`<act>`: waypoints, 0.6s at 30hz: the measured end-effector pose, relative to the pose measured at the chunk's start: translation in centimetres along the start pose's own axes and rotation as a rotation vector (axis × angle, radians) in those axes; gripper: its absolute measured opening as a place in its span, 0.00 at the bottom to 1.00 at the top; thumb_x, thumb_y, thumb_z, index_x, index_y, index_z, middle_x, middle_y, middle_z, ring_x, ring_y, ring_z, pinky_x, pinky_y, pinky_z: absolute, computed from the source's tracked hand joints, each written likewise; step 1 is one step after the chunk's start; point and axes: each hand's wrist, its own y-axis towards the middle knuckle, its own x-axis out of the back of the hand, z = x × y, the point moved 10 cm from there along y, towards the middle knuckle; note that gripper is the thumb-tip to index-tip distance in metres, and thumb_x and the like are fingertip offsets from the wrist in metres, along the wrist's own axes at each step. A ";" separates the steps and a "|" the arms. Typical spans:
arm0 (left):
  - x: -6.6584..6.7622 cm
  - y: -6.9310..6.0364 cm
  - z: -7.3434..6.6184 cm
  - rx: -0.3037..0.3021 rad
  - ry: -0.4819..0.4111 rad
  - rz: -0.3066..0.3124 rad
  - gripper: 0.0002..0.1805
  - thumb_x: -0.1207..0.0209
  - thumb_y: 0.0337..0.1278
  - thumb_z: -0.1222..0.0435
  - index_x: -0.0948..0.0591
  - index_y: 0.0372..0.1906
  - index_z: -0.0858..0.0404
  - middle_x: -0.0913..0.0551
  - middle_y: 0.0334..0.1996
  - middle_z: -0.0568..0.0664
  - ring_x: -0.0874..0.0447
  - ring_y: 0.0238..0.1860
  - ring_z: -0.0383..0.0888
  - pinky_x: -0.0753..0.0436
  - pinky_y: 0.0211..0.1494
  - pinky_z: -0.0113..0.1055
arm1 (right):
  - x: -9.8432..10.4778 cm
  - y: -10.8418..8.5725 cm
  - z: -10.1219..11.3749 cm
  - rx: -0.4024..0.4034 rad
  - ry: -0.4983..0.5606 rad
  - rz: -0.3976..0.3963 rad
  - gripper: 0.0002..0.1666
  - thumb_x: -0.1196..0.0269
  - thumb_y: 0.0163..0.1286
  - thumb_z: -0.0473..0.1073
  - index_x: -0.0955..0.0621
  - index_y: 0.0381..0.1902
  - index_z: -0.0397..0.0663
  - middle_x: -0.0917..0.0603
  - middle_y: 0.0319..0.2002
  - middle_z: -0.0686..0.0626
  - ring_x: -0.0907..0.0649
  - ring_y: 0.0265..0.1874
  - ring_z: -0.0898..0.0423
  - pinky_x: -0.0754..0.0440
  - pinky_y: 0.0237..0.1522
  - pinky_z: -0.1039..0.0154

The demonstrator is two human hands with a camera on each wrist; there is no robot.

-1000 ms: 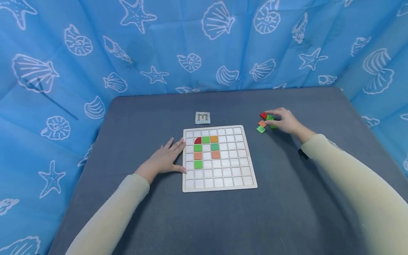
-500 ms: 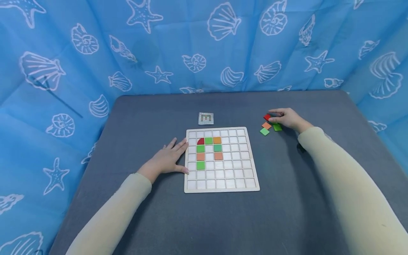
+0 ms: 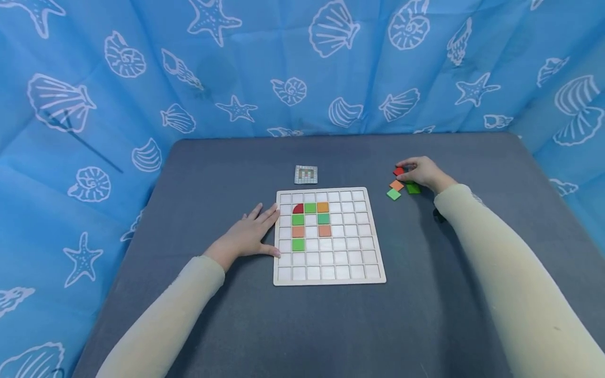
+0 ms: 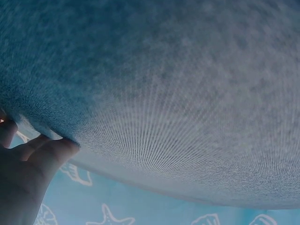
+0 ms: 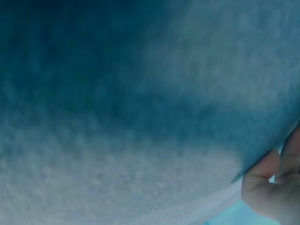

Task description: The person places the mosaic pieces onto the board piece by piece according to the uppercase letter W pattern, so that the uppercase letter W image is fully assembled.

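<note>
A pale square grid board [image 3: 350,257] lies on the table with red, orange and green tiles in some cells. My left hand [image 3: 246,236] rests at its left edge, fingers spread, fingertips and thumb touching the rim. Part of that hand [image 4: 37,161] shows at the left wrist view's edge. At the upper right, my right hand [image 3: 425,172] pinches a red tile [image 3: 399,171] between thumb and fingers, over a small group of loose tiles. An orange tile [image 3: 396,185] and a light green tile [image 3: 393,194] lie beside it. Some green tiles [image 3: 413,188] are partly hidden beneath the hand.
A small card [image 3: 305,174] with a printed grid pattern lies behind the board. The dark grey table [image 3: 331,331] ends at a blue curtain [image 3: 264,63] with white shells and starfish. Both wrist views mostly show blurred tabletop.
The right hand's thumb and fingers have come together from over the green tiles onto the red tile. The left hand stays on the board's edge. The head view has shifted slightly.
</note>
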 end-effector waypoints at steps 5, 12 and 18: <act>0.1 -0.1 0.0 0.005 0.003 -0.002 0.59 0.40 0.50 0.35 0.54 0.79 0.58 0.60 0.78 0.50 0.67 0.76 0.58 0.49 0.71 0.62 | 0.4 -0.3 0.5 0.034 0.001 -0.081 0.23 0.42 0.70 0.31 0.29 0.62 0.32 0.34 0.54 0.31 0.33 0.49 0.39 0.28 0.46 0.49; 0.0 -0.1 0.0 0.016 0.006 0.005 0.59 0.40 0.50 0.34 0.54 0.79 0.58 0.60 0.78 0.49 0.67 0.76 0.58 0.49 0.71 0.61 | 1.0 -1.0 0.8 0.057 0.015 -0.162 0.19 0.43 0.72 0.31 0.25 0.59 0.31 0.28 0.48 0.33 0.29 0.44 0.42 0.26 0.40 0.55; 0.0 -0.1 0.1 0.014 0.004 0.002 0.59 0.40 0.50 0.34 0.54 0.79 0.57 0.60 0.78 0.49 0.67 0.76 0.58 0.49 0.71 0.61 | 1.9 -2.4 1.6 0.123 0.057 -0.220 0.23 0.42 0.73 0.37 0.25 0.63 0.34 0.25 0.51 0.34 0.23 0.45 0.47 0.22 0.40 0.67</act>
